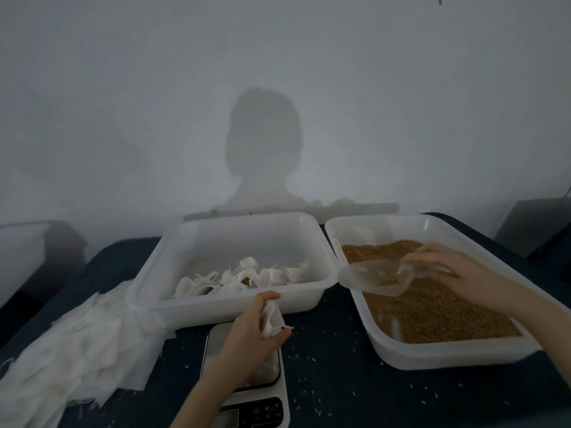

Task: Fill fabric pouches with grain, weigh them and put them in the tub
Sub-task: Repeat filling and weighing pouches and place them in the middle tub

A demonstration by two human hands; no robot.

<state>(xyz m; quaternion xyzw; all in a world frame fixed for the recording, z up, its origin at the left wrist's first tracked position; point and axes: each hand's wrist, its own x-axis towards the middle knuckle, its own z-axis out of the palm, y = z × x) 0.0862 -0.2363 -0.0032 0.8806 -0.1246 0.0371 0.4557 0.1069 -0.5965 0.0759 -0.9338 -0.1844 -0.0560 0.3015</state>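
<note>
The left hand (247, 330) pinched an open fabric pouch (272, 319) above the kitchen scale (247, 396), its grip narrow on the rim. The right hand (448, 267) gripped a clear scoop (375, 278) carrying a little grain over the grain tub (448, 350). Pouring well likely meant bringing the scoop's lip to the pouch mouth and tipping slowly. The scale's button markings were too blurred to read.
</note>
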